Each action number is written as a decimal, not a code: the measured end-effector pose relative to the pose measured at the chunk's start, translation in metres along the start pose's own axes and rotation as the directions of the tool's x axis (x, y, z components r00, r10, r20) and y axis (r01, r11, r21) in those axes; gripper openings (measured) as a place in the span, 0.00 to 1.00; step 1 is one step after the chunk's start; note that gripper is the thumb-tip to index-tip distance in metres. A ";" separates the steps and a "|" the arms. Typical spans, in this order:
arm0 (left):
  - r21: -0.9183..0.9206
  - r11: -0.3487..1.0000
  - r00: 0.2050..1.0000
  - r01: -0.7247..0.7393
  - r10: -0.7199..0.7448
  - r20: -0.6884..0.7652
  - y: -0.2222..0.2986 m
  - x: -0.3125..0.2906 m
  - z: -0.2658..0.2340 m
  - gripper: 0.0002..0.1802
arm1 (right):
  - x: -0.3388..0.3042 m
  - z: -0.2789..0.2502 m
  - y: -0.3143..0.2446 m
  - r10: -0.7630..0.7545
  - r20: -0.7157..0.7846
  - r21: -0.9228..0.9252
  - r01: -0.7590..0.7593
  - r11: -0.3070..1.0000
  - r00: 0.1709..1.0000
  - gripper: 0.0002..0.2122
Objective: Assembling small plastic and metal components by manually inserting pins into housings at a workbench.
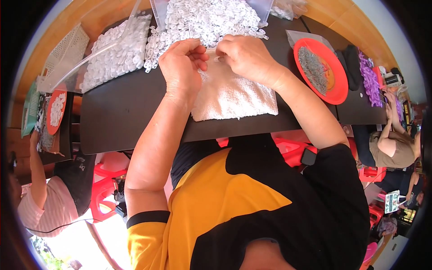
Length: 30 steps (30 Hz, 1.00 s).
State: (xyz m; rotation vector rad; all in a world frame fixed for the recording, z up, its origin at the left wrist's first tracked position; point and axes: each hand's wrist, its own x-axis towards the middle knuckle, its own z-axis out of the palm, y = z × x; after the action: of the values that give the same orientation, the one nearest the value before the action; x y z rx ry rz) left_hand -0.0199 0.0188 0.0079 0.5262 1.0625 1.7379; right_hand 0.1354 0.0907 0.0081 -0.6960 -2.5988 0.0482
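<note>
Both my hands are over a white towel (238,99) at the front of a dark table. My left hand (182,65) is at the towel's far left corner, its fingers curled in. What they may hold is hidden. My right hand (247,56) pinches with the fingertips, and a small white bit shows below them, probably one of the plastic pieces. Just beyond both hands lies a big heap of small white plastic pieces with holes (211,20), spilling from a clear bin (266,11) onto the table.
At left lies a clear bag of white pieces (117,51), near a white basket (67,47). A red plate (337,90) of small grey metal parts stands at right, before purple pieces (370,81). Co-workers (396,146) sit on both sides. Red stools (105,186) stand below.
</note>
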 end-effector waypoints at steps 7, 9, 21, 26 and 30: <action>0.045 0.999 0.999 0.028 -0.030 0.038 0.000 0.002 -0.001 0.07 | -0.003 0.011 -0.002 0.000 0.006 0.024 0.000 1.000 1.000 0.06; 0.033 0.999 0.998 0.038 -0.039 0.047 -0.001 0.002 -0.001 0.07 | -0.003 0.011 -0.001 0.000 0.013 0.039 -0.001 0.999 1.000 0.05; 0.102 0.993 0.991 0.050 -0.062 0.117 -0.002 -0.008 0.009 0.05 | -0.005 -0.023 0.007 0.476 0.082 0.915 -0.256 0.312 0.875 0.03; 0.110 0.993 0.989 0.053 -0.067 0.132 -0.006 -0.011 0.009 0.05 | -0.007 -0.022 0.001 0.464 0.132 0.922 -0.280 0.266 0.876 0.06; 0.105 0.992 0.990 0.069 -0.081 0.118 -0.006 -0.012 0.011 0.04 | -0.008 -0.021 0.000 0.472 0.113 0.923 -0.268 0.274 0.874 0.06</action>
State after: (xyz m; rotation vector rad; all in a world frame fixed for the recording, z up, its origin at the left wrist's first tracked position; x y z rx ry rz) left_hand -0.0033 0.0135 0.0098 0.6394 1.0734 1.5724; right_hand 0.1505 0.0856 0.0240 -0.7519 -1.6632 1.4309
